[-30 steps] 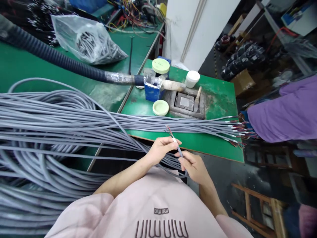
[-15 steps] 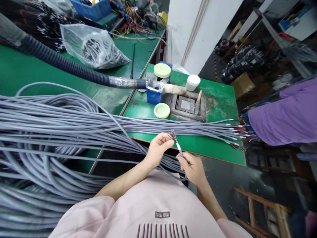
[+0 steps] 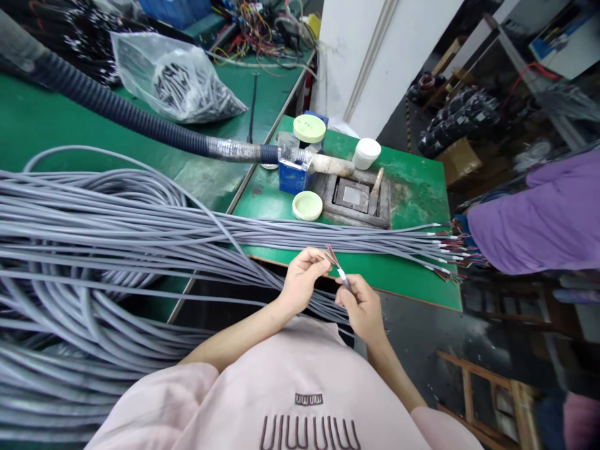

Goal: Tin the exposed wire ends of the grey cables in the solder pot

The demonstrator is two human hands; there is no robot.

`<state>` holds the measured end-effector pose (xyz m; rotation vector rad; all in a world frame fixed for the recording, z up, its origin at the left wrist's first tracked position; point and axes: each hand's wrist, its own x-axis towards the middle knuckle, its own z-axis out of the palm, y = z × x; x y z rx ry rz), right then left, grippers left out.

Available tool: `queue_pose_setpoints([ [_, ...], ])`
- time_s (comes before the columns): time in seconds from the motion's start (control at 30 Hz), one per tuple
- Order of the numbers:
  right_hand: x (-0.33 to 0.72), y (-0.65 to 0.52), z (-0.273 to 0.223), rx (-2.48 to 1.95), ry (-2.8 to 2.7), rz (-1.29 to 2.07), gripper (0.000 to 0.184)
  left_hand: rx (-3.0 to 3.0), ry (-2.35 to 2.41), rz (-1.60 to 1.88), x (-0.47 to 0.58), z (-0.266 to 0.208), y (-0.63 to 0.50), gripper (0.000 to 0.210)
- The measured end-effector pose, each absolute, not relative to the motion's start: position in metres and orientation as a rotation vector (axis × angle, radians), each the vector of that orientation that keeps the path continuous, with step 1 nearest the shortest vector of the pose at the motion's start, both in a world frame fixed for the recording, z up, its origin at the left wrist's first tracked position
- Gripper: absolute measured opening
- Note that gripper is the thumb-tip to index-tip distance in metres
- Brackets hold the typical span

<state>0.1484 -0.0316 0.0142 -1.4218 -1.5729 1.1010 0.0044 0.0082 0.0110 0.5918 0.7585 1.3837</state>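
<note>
My right hand (image 3: 362, 305) is closed around a grey cable (image 3: 345, 282) just below its white end band. Thin coloured wires (image 3: 333, 255), red and dark ones among them, fan out of that end. With thumb and forefinger pressed together, my left hand (image 3: 304, 275) pinches one or more of these wires; its fingertips hide how many. Behind both hands, a bundle of grey cables (image 3: 290, 234) runs across the bench, and its stripped, white-banded ends (image 3: 443, 247) lie at the right.
A soldering pot (image 3: 354, 195) is set in the green bench (image 3: 417, 200), with a hose nozzle (image 3: 330, 165) above it. Nearby stand an open pale-green tub (image 3: 307, 206) and a white jar (image 3: 367, 154). Coiled cables (image 3: 70, 312) fill the left. A person's purple sleeve (image 3: 534, 212) is at right.
My right hand has come slightly higher with the cable end, nearer my left fingers. The left hand has shifted a little to the right, still pinching at the wires. The camera view has tilted slightly.
</note>
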Motion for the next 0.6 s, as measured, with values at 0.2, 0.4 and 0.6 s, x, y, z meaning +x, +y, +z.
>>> queue_pose_setpoints([
  [0.2, 0.135, -0.020, 0.010, -1.137, -1.055, 1.457, 0.027, 0.591, 0.724, 1.442, 0.018, 0.016, 0.010, 0.015],
  [0.4, 0.136, -0.015, 0.012, -0.912, -0.808, 1.814, 0.028, 0.451, 0.703, 1.409, 0.026, 0.017, 0.013, 0.012],
  [0.6, 0.136, -0.015, 0.011, -0.967, -0.789, 1.839, 0.030, 0.517, 0.773, 1.454, 0.025, 0.017, 0.014, 0.011],
])
